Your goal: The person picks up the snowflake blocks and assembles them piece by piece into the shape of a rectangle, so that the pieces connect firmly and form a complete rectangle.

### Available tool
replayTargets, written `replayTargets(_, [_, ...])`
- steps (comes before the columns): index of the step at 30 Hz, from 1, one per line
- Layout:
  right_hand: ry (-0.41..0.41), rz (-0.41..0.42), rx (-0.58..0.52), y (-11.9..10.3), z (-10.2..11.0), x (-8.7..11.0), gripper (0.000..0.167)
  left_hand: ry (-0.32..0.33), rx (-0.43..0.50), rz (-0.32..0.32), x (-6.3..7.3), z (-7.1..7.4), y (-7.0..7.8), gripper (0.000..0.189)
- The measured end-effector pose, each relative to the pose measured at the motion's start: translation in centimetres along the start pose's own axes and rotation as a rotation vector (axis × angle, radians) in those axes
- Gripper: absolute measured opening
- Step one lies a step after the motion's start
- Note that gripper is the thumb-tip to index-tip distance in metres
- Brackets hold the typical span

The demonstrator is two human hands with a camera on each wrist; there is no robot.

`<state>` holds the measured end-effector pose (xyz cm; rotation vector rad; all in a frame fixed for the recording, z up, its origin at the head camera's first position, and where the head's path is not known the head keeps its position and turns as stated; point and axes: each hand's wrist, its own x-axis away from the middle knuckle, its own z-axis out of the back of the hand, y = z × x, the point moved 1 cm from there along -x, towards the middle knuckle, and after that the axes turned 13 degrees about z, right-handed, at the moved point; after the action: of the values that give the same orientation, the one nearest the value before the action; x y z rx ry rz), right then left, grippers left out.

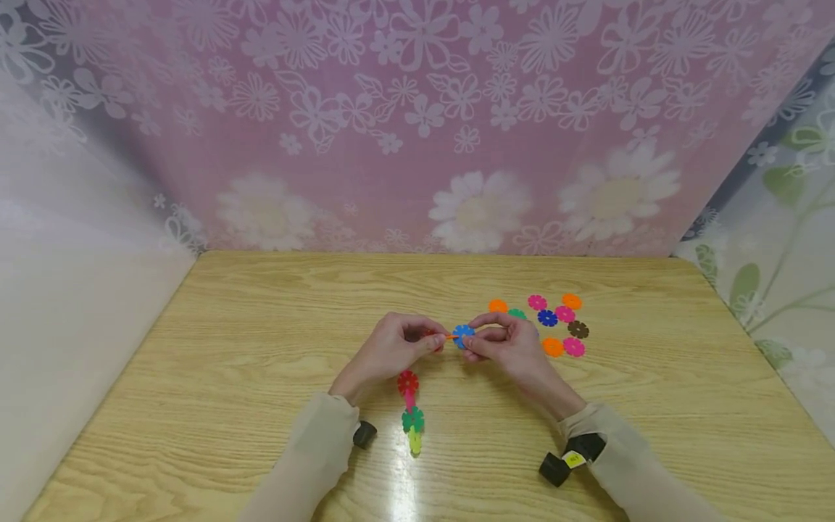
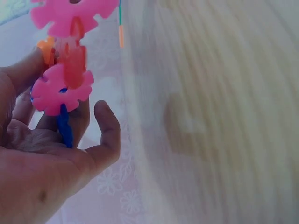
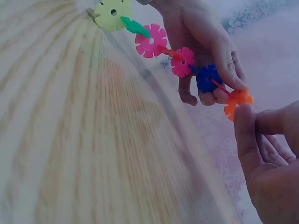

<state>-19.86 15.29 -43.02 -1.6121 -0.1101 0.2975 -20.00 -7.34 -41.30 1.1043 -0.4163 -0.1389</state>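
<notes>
My left hand (image 1: 401, 344) grips the upper end of a chain of interlocking notched plastic discs, near an orange disc (image 3: 238, 102). Below it hang a dark blue disc (image 3: 209, 78), pink discs (image 2: 60, 91), red discs (image 1: 407, 382), a green disc (image 1: 412, 419) and, lowest, a yellow disc (image 1: 415, 441). A light blue disc (image 1: 464, 336) is pinched between the thumb and fingers of my right hand (image 1: 512, 348). It meets the edge of the orange disc, which appears edge-on in the head view. In the right wrist view, my right fingertips hide the light blue disc.
Several loose discs lie on the wooden table (image 1: 261, 319) behind and right of my right hand, among them a brown disc (image 1: 578, 329), a dark blue one and orange and pink ones. A pink floral curtain (image 1: 404, 159) stands along the table's far edge.
</notes>
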Motion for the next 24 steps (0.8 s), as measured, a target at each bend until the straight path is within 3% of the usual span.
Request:
replayTargets(8, [-0.046,-0.010,-0.015,0.0,0.0,-0.4,0.030,-0.023,-0.054,-0.004,0.0,0.4,0.1,0.020])
replayTargets(13, [-0.095,-0.023,0.007,0.2,0.7,-0.6,0.029,-0.042,-0.147,-0.038,0.1,0.4,0.1,0.020])
replayTargets(20, [-0.098,-0.057,0.035,-0.1,1.2,-0.6,0.026,-0.010,-0.322,-0.081,0.0,-0.2,0.5,0.025])
replayTargets(24, [-0.106,-0.070,0.025,-0.4,1.0,-0.4,0.028,0.011,-0.361,-0.100,0.0,-0.7,1.1,0.035])
